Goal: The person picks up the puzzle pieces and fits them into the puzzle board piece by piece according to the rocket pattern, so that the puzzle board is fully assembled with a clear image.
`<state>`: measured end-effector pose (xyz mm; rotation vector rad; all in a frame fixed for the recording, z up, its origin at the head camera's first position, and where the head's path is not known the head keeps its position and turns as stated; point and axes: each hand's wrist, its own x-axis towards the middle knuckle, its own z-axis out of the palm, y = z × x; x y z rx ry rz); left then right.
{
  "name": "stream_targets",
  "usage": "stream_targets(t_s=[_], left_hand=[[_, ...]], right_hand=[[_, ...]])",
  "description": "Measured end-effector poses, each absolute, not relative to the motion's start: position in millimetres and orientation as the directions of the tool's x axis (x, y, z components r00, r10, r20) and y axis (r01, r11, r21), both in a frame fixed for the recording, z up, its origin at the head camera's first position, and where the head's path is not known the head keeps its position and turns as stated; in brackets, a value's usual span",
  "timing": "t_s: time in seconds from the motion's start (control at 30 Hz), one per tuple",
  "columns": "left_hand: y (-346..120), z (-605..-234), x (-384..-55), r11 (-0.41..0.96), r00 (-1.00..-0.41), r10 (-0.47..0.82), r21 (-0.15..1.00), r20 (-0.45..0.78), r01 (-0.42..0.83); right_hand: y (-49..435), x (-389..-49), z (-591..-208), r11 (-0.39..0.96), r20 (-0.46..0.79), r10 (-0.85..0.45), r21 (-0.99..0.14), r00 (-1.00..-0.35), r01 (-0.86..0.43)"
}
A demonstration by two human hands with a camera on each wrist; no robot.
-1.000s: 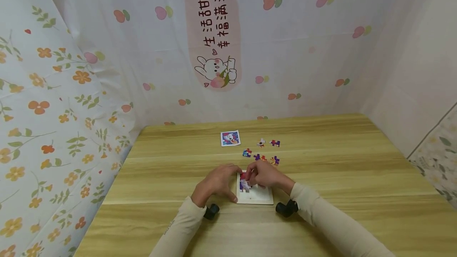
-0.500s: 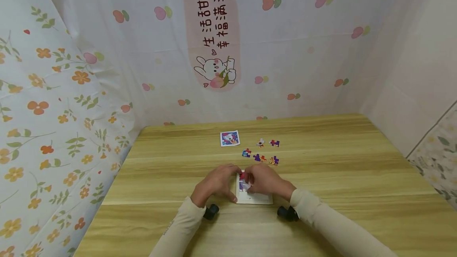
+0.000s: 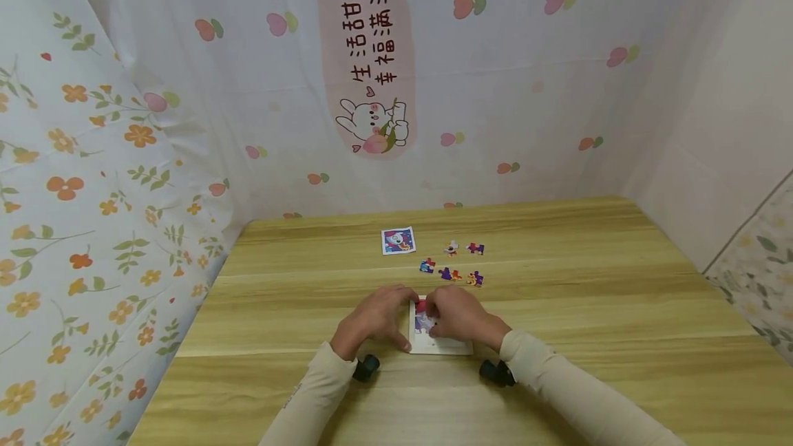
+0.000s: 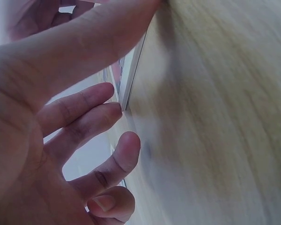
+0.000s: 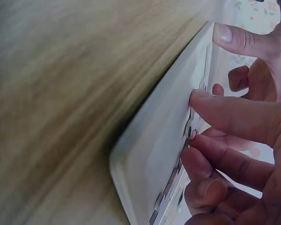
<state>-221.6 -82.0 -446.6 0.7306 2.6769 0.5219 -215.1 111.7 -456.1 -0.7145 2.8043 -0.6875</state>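
Note:
A pale, framed puzzle board (image 3: 441, 346) lies flat on the table in front of me, with red and lilac jigsaw pieces (image 3: 423, 324) set along its left side. My left hand (image 3: 376, 315) holds the board by its left edge, thumb at the near corner and fingertips at the far one. Over the middle of the board, my right hand (image 3: 463, 314) pinches a jigsaw piece (image 5: 194, 133) between thumb and index finger, down at the board's surface beside the placed ones. Most of that piece is hidden by the fingers.
Beyond the board lie several loose jigsaw pieces (image 3: 475, 279). A small square picture card (image 3: 398, 240) is to their left, near the back of the wooden table (image 3: 297, 274). A patterned cloth (image 3: 266, 177) hangs behind the table.
My right hand has lowered and turned, its fingers now lower over the board with the pinched jigsaw piece. The left hand keeps its place, and the loose pieces lie as before.

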Motion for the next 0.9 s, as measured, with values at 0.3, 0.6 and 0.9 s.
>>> stream_targets(t_s=[0.3, 0.6, 0.9], left_hand=[[-82.8, -447.2, -222.0, 0.799, -0.818, 0.541, 0.420, -0.193, 0.430], [-83.3, -447.8, -221.6, 0.797, -0.808, 0.561, 0.381, -0.181, 0.469], [-82.9, -447.4, -222.5, 0.800, -0.806, 0.563, 0.368, -0.186, 0.474]], right_hand=[[111.5, -216.2, -459.2, 0.770, -0.009, -0.504, -0.457, -0.863, -0.445], [111.2, -213.7, -459.8, 0.772, 0.025, -0.519, -0.415, -0.854, -0.481], [109.2, -211.8, -456.3, 0.777, 0.045, -0.535, -0.367, -0.844, -0.511]])
